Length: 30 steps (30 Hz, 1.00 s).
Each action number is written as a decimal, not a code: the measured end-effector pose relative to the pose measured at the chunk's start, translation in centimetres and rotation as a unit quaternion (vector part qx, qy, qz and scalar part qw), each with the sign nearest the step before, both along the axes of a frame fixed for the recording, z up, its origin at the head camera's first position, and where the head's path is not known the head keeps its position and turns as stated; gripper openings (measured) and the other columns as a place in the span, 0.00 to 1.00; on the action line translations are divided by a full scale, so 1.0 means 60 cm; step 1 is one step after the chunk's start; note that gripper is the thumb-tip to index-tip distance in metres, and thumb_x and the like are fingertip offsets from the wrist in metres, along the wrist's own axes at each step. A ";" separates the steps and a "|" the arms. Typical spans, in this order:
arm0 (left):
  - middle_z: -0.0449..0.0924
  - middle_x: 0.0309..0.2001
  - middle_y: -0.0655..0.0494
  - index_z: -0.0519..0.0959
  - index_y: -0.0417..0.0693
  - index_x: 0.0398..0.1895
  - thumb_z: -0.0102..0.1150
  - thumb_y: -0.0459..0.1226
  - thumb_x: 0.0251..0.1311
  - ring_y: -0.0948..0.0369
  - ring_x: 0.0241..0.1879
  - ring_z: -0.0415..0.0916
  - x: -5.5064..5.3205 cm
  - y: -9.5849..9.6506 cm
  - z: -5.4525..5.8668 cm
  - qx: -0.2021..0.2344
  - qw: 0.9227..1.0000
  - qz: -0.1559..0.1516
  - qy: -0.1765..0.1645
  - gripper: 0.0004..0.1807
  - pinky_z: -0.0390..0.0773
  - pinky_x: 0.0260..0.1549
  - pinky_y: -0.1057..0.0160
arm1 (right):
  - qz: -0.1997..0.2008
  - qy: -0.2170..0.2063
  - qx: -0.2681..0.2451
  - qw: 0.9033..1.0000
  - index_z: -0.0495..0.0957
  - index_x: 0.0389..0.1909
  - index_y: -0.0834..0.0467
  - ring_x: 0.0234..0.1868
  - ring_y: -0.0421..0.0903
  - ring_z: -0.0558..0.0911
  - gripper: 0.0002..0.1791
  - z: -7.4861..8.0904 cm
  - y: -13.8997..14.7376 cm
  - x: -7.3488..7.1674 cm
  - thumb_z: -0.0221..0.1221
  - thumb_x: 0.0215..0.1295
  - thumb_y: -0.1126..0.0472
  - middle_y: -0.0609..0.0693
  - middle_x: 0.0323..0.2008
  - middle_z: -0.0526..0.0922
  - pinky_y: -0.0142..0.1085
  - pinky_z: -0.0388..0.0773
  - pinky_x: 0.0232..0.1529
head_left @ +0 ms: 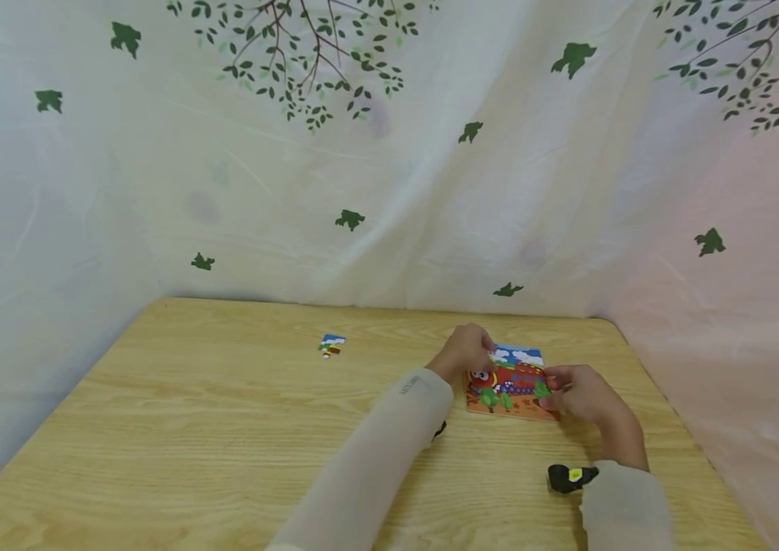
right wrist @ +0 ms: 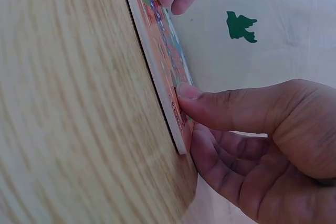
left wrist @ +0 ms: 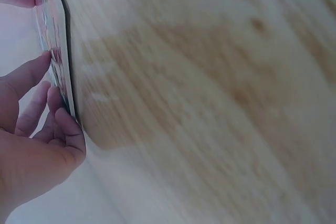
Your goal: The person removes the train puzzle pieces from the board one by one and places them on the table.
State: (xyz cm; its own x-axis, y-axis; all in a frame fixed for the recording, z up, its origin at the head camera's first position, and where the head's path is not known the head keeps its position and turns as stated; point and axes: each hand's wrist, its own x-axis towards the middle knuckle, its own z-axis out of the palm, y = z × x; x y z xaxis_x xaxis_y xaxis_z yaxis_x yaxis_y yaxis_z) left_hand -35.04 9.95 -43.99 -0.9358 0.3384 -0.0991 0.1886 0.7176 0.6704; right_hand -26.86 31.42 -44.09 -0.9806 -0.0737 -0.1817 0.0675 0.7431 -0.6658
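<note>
Pinching the right edge of a thin, rectangular picture board in red, orange and blue (head_left: 516, 380), the right hand (head_left: 585, 394) sets its thumb on the printed face, while the left hand (head_left: 465, 350) grips the upper left edge. The board is at lower right of the head view, on a pale wood-grained worktop (head_left: 224, 436); a small blue-and-green picture piece (head_left: 332, 341) lies well apart, below and left of the frame's centre.

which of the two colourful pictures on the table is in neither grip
The small picture, lying apart at left; the left grip and right grip touch the larger picture.
</note>
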 end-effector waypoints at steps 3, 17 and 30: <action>0.83 0.42 0.59 0.86 0.48 0.44 0.78 0.37 0.55 0.63 0.43 0.76 0.003 0.003 0.002 0.006 1.000 0.016 -0.013 0.14 0.80 0.46 0.64 | -0.001 -0.005 0.003 1.000 0.69 0.67 0.74 0.48 0.56 0.75 0.33 0.000 0.000 0.001 0.68 0.64 0.66 0.65 0.51 0.77 0.40 0.75 0.42; 0.83 0.48 0.58 0.84 0.48 0.50 0.77 0.40 0.56 0.63 0.43 0.76 0.010 0.011 0.010 -0.020 0.999 0.024 -0.009 0.19 0.78 0.48 0.65 | -0.001 -0.012 0.003 1.000 0.69 0.67 0.74 0.49 0.56 0.75 0.33 0.004 -0.001 0.001 0.67 0.64 0.66 0.66 0.52 0.77 0.42 0.75 0.44; 0.80 0.40 0.58 0.82 0.48 0.46 0.77 0.40 0.56 0.62 0.39 0.75 0.014 0.021 0.018 -0.023 0.999 0.037 -0.013 0.18 0.79 0.42 0.63 | 0.005 -0.016 0.010 1.000 0.69 0.67 0.74 0.51 0.58 0.75 0.33 0.004 0.000 -0.002 0.67 0.65 0.64 0.67 0.53 0.77 0.47 0.75 0.48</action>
